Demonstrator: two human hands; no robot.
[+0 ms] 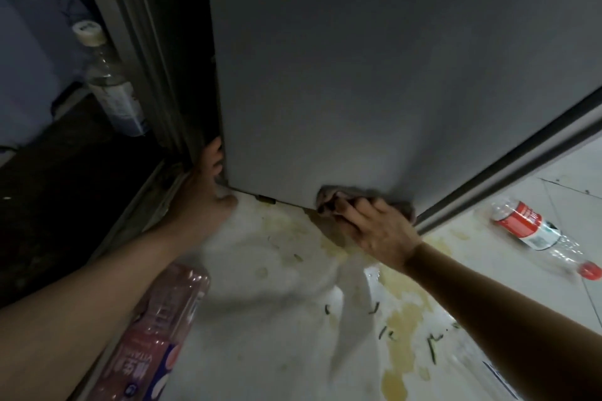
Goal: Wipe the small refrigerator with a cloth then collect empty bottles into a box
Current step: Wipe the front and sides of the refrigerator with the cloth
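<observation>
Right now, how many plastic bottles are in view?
3: an upright bottle left of the refrigerator, a red-label bottle lying right, a pink bottle bottom left. Others may be hidden.

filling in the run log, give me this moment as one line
phase: wiping | right hand: presses cloth on fridge lower edge | left hand: braces fridge corner | bottles on floor: red-label bottle, pink-label bottle
</observation>
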